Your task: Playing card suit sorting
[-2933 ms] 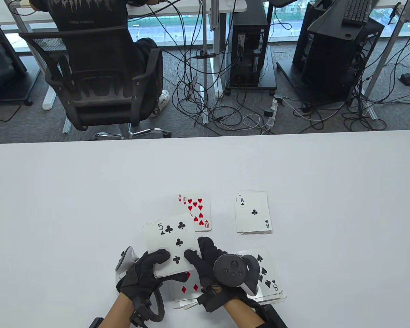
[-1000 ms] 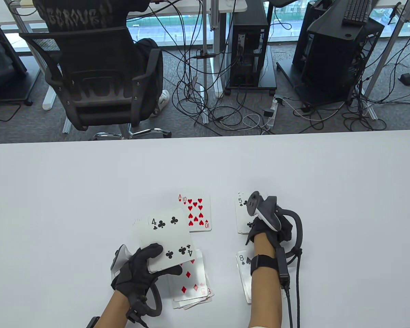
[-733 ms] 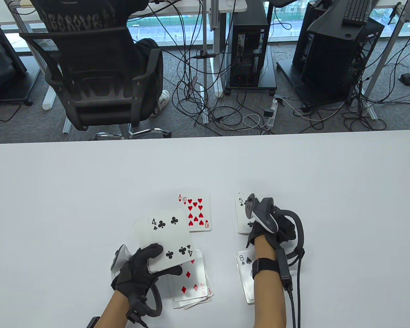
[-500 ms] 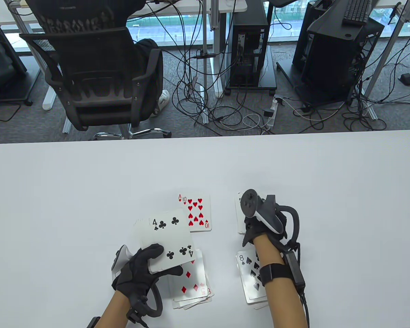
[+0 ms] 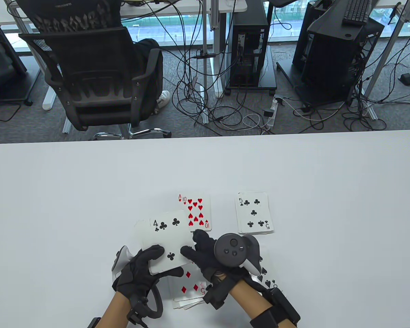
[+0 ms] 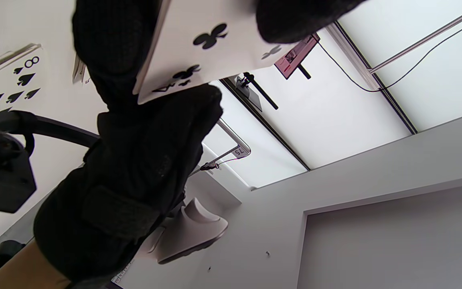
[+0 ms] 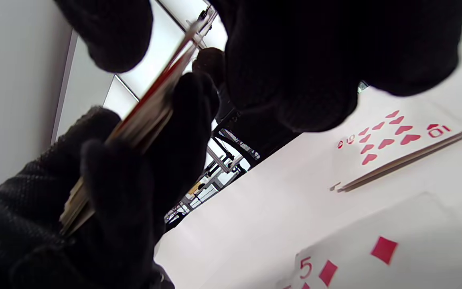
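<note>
My left hand (image 5: 156, 263) holds the face-up deck (image 5: 167, 241) above the table, with the 4 of clubs (image 5: 165, 232) on top. My right hand (image 5: 191, 252) pinches the near right corner of that 4 of clubs, thumb on top. In the right wrist view the deck (image 7: 146, 108) is seen edge-on between my right fingers (image 7: 295, 60) and the left hand (image 7: 114, 192). The clubs pile (image 5: 254, 213) shows a 5 of clubs on top. The hearts pile (image 5: 196, 212) shows the 10. The diamonds pile (image 5: 188, 288) shows a 5. The spades pile (image 5: 269, 281) is partly hidden by my right hand.
The four piles sit near the front middle of the white table (image 5: 89, 191). An office chair (image 5: 95, 75), a seated person, computer towers and cables stand beyond the far edge.
My right hand laid the 5 of clubs on the clubs pile, then came back left to the deck. It now pinches the 4 of clubs. My left hand stayed put.
</note>
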Action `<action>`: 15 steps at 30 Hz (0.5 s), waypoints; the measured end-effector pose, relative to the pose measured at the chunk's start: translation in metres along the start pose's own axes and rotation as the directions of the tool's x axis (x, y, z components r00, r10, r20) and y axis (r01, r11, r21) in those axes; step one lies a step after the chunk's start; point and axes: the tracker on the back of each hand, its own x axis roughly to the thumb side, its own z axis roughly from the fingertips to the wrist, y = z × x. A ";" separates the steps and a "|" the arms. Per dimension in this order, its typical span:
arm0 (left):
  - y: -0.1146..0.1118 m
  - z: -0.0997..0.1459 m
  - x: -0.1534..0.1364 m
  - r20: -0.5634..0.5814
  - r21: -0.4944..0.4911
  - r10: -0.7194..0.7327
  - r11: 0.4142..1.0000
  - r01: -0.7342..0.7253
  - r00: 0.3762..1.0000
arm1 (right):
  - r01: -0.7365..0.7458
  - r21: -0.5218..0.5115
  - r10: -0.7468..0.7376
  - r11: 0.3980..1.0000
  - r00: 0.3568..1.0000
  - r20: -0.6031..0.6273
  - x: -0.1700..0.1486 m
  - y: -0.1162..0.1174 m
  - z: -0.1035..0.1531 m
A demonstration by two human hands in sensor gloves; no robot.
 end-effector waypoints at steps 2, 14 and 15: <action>0.000 0.000 0.000 0.000 -0.001 0.000 1.000 0.000 1.000 | -0.091 0.028 0.091 0.995 0.996 -0.007 0.004 0.005 0.002; 0.000 0.000 -0.002 -0.014 -0.018 -0.021 1.000 0.021 1.000 | -0.078 -0.185 0.082 0.980 0.996 0.018 -0.001 0.002 0.009; 0.000 0.000 -0.003 -0.014 -0.021 -0.019 1.000 0.019 1.000 | -0.053 -0.191 0.057 0.980 0.998 0.017 -0.002 0.002 0.009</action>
